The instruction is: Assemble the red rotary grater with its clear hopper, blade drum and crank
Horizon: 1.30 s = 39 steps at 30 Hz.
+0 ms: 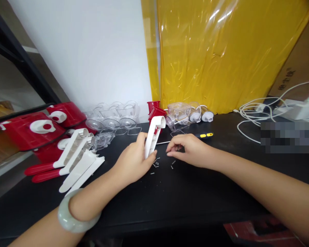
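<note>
My left hand is closed around a white plastic crank handle, held tilted above the black table with its hollow side turned to the right. To the right of it, my right hand hovers with thumb and fingers drawn together; whether a small piece sits between the fingertips cannot be made out. Small loose screws lie scattered on the tabletop below the two hands. Behind my right hand lies a screwdriver with a black and yellow grip, its shaft pointing left.
Red housings are stacked at the left, beside several white handles with red grips and white handle covers. Clear plastic parts, a red funnel-like piece and grater drums line the back. White cables tangle at the right.
</note>
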Motion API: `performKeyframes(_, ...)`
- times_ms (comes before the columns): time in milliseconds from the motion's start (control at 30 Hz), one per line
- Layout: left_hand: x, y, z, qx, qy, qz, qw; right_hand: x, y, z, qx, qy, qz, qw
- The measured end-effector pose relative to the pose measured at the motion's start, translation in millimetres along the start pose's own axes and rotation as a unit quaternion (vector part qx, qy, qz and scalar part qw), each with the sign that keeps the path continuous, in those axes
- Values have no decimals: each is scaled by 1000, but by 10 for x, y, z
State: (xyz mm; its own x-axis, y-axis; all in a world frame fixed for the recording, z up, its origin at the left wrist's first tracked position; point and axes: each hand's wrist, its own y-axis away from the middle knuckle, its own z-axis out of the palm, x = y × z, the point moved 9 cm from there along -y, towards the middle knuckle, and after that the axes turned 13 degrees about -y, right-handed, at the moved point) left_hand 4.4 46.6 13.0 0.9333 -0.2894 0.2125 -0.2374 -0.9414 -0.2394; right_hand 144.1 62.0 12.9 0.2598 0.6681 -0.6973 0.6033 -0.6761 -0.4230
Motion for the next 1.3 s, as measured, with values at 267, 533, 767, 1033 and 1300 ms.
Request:
performKeyframes(267,-24,-9,18,-10,-17,6,1000,315,70,52,-139,82,94,982)
performKeyframes(533,16,0,-7,-7,-22,15,1000,274,54,166,-92,73,38,992)
performKeyframes(767,80,43,-15,3,15,20,1000,-83,69,-145,139,-21,-2,990)
performKeyframes(1033,301,164,-20,10,5,48,999,90,121,-9,242,-320,109,910)
performKeyframes(1300,319,166,-20,17,7,50,999,102,137,-9,244,-332,104,905)
